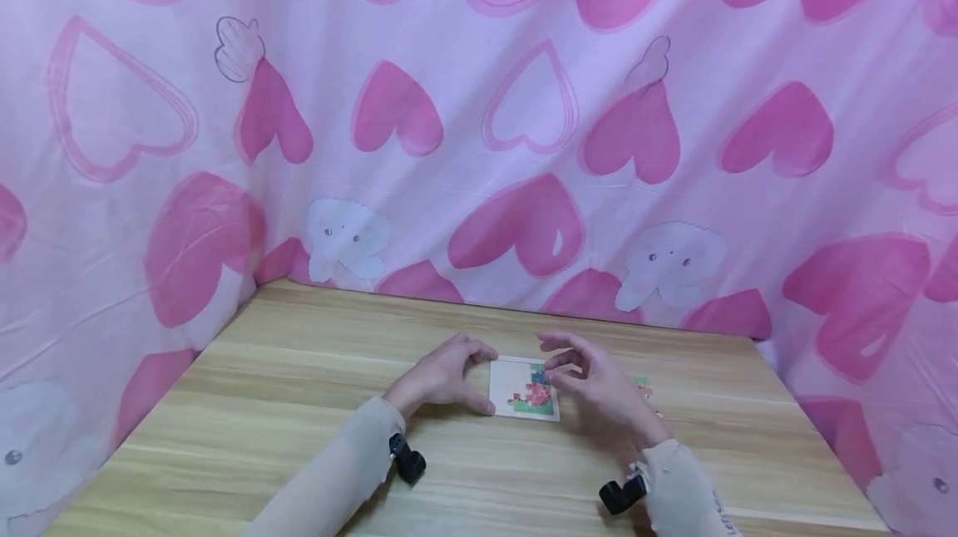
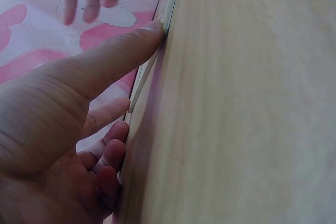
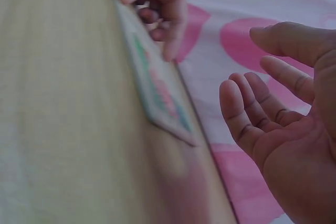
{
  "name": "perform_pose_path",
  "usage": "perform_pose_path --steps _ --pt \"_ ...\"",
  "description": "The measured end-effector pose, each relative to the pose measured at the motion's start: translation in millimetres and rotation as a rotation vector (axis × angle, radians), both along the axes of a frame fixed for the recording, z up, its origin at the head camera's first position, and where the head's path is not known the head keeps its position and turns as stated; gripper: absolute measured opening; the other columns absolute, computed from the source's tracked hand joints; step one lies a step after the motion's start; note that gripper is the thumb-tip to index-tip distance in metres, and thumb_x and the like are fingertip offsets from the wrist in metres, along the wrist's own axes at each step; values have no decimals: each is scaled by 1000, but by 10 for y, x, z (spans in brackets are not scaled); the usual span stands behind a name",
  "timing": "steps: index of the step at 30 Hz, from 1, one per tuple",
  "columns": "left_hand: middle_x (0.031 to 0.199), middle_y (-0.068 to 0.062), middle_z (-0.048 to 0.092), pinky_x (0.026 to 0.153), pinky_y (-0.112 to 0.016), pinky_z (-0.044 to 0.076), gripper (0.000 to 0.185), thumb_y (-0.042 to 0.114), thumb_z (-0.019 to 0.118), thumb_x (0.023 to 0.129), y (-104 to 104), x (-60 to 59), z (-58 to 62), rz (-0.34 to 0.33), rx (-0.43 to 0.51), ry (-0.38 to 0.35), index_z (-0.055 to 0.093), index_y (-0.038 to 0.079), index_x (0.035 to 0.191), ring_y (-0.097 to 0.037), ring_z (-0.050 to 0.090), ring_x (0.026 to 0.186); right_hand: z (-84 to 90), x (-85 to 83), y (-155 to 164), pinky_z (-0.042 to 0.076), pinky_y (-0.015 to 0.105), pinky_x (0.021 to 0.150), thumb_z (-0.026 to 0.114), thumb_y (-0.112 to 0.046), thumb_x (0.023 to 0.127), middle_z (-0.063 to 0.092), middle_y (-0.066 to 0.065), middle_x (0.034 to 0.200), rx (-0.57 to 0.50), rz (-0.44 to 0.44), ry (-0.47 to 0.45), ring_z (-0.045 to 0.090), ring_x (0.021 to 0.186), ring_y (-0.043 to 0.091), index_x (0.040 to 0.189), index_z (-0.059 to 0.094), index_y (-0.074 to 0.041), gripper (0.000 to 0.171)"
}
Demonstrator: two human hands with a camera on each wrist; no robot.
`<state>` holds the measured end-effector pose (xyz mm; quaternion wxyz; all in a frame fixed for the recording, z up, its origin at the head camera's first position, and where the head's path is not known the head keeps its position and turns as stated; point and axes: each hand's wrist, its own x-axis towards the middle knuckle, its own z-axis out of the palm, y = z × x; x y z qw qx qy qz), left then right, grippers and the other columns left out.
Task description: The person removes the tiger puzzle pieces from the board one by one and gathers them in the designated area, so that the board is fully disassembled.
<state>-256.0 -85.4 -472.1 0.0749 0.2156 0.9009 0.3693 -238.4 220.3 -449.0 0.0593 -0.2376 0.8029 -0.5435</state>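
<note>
A small white puzzle board [image 1: 515, 381] lies flat on the wooden table [image 1: 299, 412], with pink, blue and green pieces filling its lower right part. My left hand [image 1: 458, 376] holds the board's left end, thumb at the near corner and fingers at the far corner. The left wrist view shows the thumb [image 2: 121, 51] laid straight against the board's edge [image 2: 169, 3]. My right hand [image 1: 591, 383] hovers over the board's right side, and in the right wrist view this hand [image 3: 278, 124] has loosely bent fingers and nothing in it. The board [image 3: 157, 87] lies just beyond it.
A few loose puzzle pieces [image 1: 644, 389] lie right of the board, partly hidden by my right hand. Pink heart-patterned cloth [image 1: 524, 146] walls the table at the back and on both sides. Bare wood stretches to the left and towards me.
</note>
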Motion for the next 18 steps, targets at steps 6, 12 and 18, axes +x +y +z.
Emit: perform_pose_path --steps 6,12,18 --pt "129 -2 61 116 -51 49 87 42 108 70 1 -1 0 -4 -9 9 71 20 145 -22 58 122 -123 -7 -56 60 27 96 80 -8 101 63 23 143 65 40 -40 70 115 33 159 57 -8 62" --pt "129 -1 61 115 -50 50 87 42 108 70 -6 -2 6 -2 -19 12 70 21 146 -20 59 120 -194 -27 -64 57 26 85 82 -13 101 69 18 136 144 61 -4 66 104 27 155 61 -8 58" --pt "130 0 60 116 -49 49 86 44 108 71 -3 -13 9 11 -25 -13 70 24 146 -20 58 122 -246 -46 -77 55 26 90 81 -13 103 71 15 134 171 71 -17 65 106 27 152 62 -7 54"
